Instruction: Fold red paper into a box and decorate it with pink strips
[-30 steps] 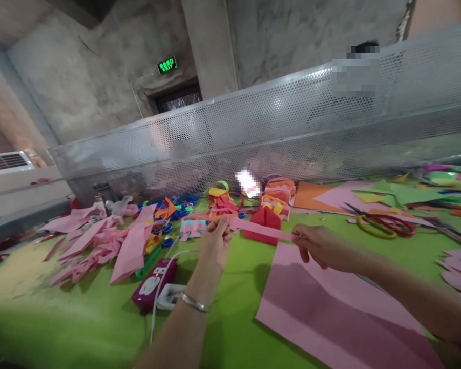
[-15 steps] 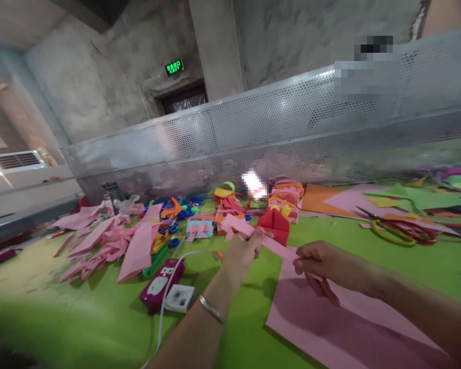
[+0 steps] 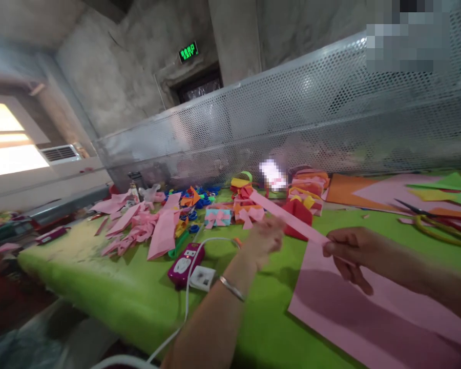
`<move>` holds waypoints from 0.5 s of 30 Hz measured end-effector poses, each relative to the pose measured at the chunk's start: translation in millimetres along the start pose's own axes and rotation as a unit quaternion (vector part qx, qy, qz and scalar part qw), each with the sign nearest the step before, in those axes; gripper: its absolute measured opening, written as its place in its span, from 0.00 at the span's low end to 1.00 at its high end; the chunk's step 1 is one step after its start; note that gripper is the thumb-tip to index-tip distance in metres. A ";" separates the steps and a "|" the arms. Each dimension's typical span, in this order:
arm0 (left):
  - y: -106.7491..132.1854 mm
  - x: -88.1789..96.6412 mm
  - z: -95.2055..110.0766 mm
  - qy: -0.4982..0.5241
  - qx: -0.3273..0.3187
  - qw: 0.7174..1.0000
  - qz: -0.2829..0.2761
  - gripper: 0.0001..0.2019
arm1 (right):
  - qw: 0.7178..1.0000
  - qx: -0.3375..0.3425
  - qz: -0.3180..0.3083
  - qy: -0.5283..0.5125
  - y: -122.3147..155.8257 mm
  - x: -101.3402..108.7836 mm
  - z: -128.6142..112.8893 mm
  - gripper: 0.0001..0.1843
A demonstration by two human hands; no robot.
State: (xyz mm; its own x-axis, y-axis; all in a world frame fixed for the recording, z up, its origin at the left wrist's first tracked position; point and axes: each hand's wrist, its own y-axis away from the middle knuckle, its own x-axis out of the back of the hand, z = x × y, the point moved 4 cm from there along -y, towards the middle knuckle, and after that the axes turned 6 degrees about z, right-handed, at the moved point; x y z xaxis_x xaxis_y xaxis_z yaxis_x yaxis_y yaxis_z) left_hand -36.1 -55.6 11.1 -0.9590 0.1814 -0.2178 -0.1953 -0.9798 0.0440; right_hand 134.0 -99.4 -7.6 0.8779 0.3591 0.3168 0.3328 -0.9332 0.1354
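Observation:
A long pink paper strip (image 3: 288, 218) is stretched in the air between my two hands above the green table (image 3: 138, 277). My left hand (image 3: 264, 240), with a silver bracelet on its wrist, pinches the strip partway along, and the far end sticks out past it. My right hand (image 3: 351, 250) pinches the strip's near end. Under my right hand lies a large pink paper sheet (image 3: 353, 318), flat on the table.
A magenta device (image 3: 184, 258) and a white plug with a cable lie left of my left arm. Pink paper scraps (image 3: 138, 230), paper bows (image 3: 217, 217), folded red and orange pieces and blue rings crowd the back. Scissors (image 3: 438, 223) lie at right. A perforated metal screen (image 3: 311, 118) stands behind the table.
The view has swung left and down, so the table's left edge now shows. My left hand slid along the strip toward my right hand, leaving more of the strip free beyond it.

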 end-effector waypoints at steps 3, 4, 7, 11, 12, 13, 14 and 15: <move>7.8 -15.7 -11.5 -0.033 0.011 0.998 -0.057 0.23 | 1.000 -0.001 -0.026 0.001 -2.8 -7.4 4.2 0.19; 7.6 -17.0 -13.8 -0.036 0.007 0.998 -0.059 0.23 | 1.000 0.003 -0.023 0.007 -3.8 -8.3 5.1 0.19; 0.5 -11.5 -16.0 -0.022 -0.006 0.999 -0.033 0.24 | 1.000 0.012 -0.012 0.020 -5.1 -7.8 5.1 0.20; -13.1 9.5 -6.3 0.034 -0.009 0.999 0.033 0.23 | 0.999 0.017 -0.019 0.019 -3.0 -5.8 2.0 0.14; -15.9 17.1 -0.6 0.051 -0.015 0.997 0.055 0.23 | 0.999 0.012 -0.023 0.026 -2.5 -5.2 2.5 0.12; -18.2 24.6 5.7 0.066 -0.020 0.995 0.074 0.23 | 0.999 0.006 -0.024 0.035 -2.4 -4.2 3.4 0.11; -20.0 31.9 12.6 0.078 -0.031 0.992 0.092 0.23 | 0.999 0.002 -0.021 0.041 -2.5 -2.6 4.6 0.10; -21.1 38.0 19.3 0.088 -0.044 0.990 0.105 0.24 | 0.999 0.002 -0.010 0.044 -3.0 -0.3 5.4 0.09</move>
State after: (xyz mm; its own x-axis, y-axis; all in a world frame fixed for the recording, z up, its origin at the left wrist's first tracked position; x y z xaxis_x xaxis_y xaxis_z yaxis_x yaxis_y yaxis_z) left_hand -72.3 -26.4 20.7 -0.9246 -0.0377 -0.3790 0.0314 -0.9992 0.0228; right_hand 134.6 -96.7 -13.2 0.8377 0.3766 0.3954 0.3510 -0.9261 0.1384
